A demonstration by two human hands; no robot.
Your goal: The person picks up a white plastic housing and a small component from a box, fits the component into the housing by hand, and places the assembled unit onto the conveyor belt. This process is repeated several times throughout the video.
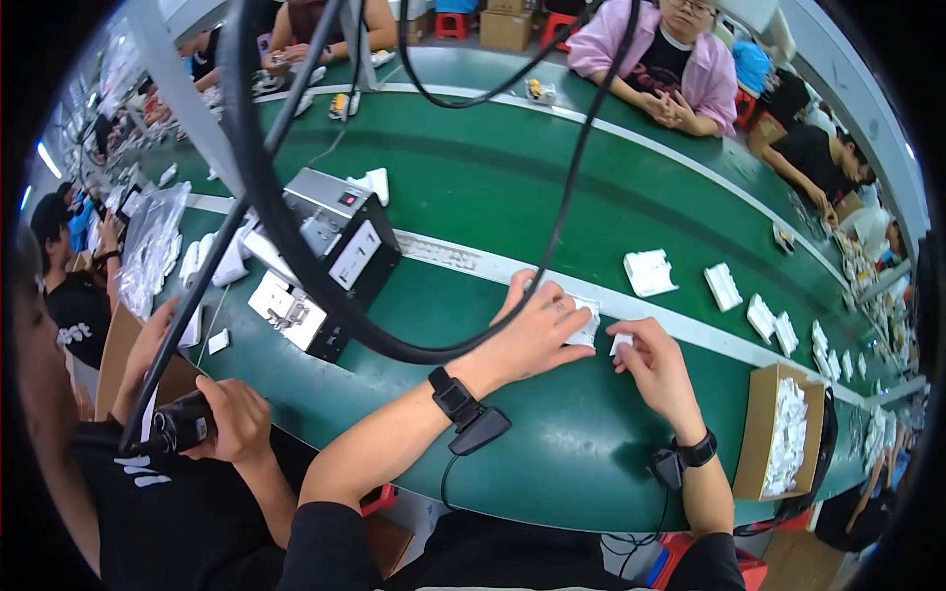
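My left hand (537, 333) is over the green bench, its fingers and thumb closed about a white plastic shell (588, 323) that they partly hide. Just to the right, my right hand (655, 366) pinches a small white piece (620, 343) between thumb and fingers. A short gap separates the small piece from the shell. Both wrists carry black straps with small black boxes and cables. Past my hands, a larger white shell (648, 273) lies on the green belt, with another white shell (723, 287) to its right.
A cardboard box (754, 433) of small white parts stands at my right. To the left is a black and grey bench machine (340, 258). A neighbour's hand (235, 419) holds a dark device nearby. A black cable (394, 353) loops across the view. People sit across the belt.
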